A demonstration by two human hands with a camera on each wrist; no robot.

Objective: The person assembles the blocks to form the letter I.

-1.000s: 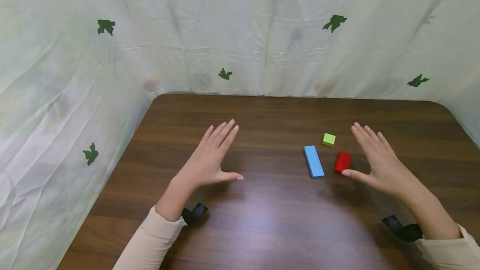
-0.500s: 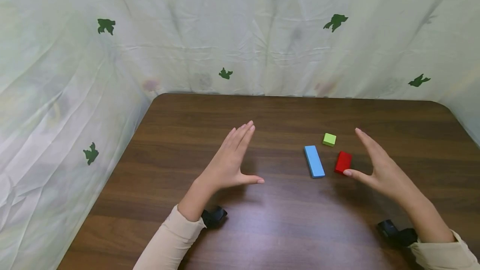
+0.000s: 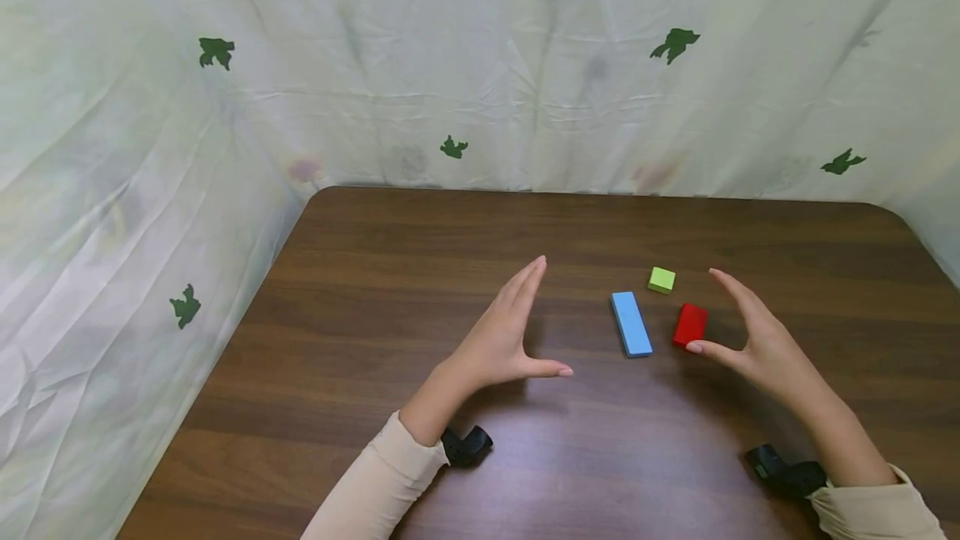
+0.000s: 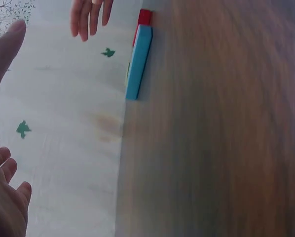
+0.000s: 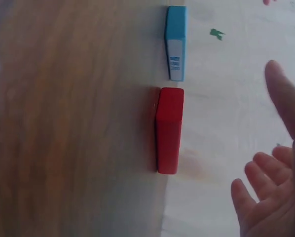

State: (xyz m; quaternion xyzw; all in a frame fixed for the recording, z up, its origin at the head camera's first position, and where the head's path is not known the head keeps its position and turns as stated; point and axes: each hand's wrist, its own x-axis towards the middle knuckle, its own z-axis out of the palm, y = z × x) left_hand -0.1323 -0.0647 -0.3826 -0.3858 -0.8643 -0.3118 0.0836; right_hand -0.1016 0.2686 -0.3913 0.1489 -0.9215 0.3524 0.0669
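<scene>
The left hand (image 3: 497,345) has moved nearer the blue block (image 3: 632,324); the right hand (image 3: 771,354) is beside the red block (image 3: 691,324), both with fingers outstretched.

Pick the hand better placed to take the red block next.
Right, I'd judge: the right hand hovers close beside the red block, open and holding nothing. The left hand, also free, is farther off, with the blue block lying between.
</scene>
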